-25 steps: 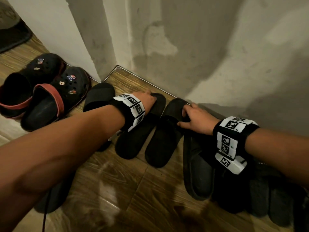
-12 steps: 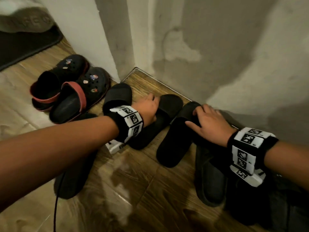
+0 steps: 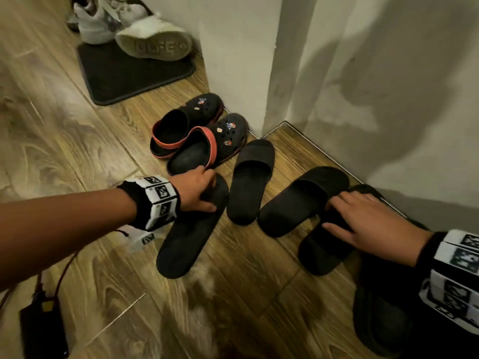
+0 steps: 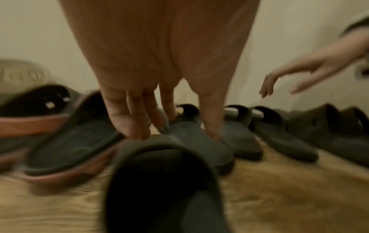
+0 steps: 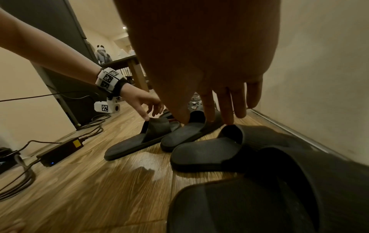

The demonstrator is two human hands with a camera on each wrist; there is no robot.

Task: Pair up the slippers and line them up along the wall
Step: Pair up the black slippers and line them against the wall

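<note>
Wood-grain flooring meets a pale wall at a corner, and from the head view we see the footwear gathered along it. Our left hand grips the strap end of the nearest black slipper, thumb on one side and fingers on the other; this slipper lies well out from the wall, its heel pointing toward us. Just right of it sits a second black slipper with its toe close to the corner, then a third slipper lying at a slant. Our right hand rests with spread, nearly straight fingers on a fourth slipper, which lies near the wall on the right. Far left of these, a pair of black clogs with red trim stands against the wall, and beyond them a dark mat carries pale sneakers. From the left wrist view, blurred, our fingers and thumb close over the strap of the near slipper, with the clogs to the left. From the right wrist view, our fingers hang straight and open over the slippers, though we cannot tell whether they touch; a power brick and cables lie on the floor at left.
</note>
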